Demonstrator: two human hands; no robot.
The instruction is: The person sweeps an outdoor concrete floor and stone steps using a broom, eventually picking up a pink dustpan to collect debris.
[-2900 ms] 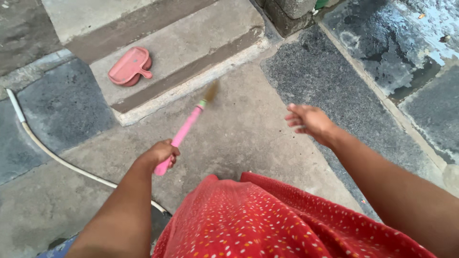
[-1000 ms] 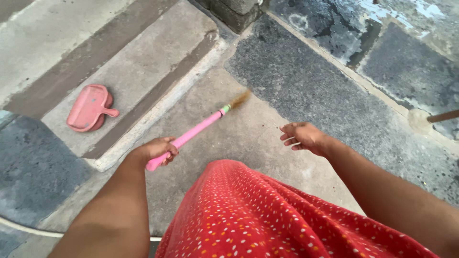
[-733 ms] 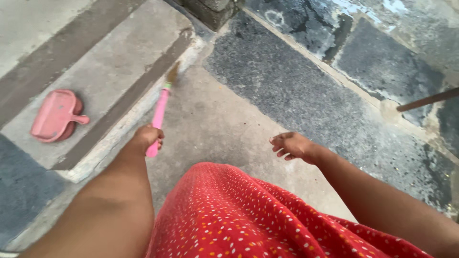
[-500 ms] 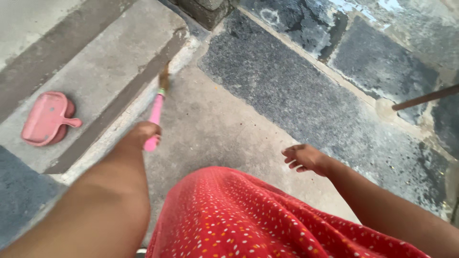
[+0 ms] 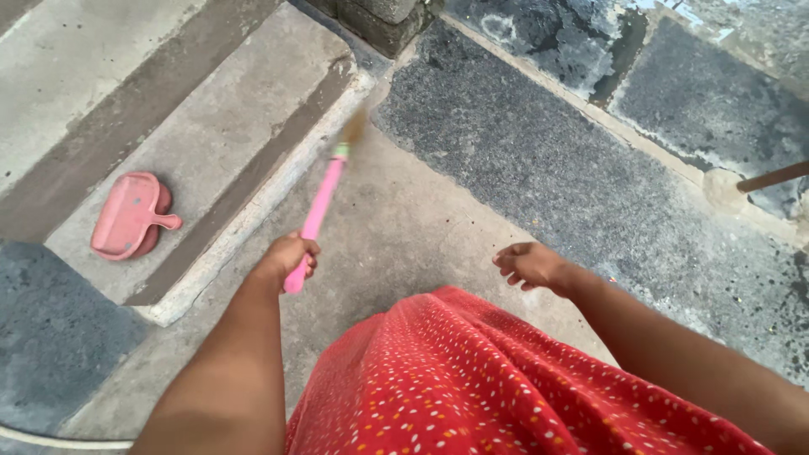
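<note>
My left hand (image 5: 288, 257) grips the lower end of a broom's pink handle (image 5: 320, 206). The handle points up and away toward the edge of a concrete step (image 5: 278, 181), and its brown bristles (image 5: 353, 128) are blurred just past a green collar. My right hand (image 5: 529, 265) hangs free over the concrete floor with fingers loosely curled and nothing in it. A red dotted garment (image 5: 472, 379) fills the bottom of the view.
A pink dustpan (image 5: 126, 217) lies face down on the lower step at left. Dark stone slabs (image 5: 556, 152) run to the right. A brown stick (image 5: 771, 177) enters from the right edge. A white hose (image 5: 50, 440) crosses the bottom left corner.
The broom swung left toward the step edge and has come back slightly right. My right hand stayed empty, drifting a little. The view shifted, moving the dustpan in frame.
</note>
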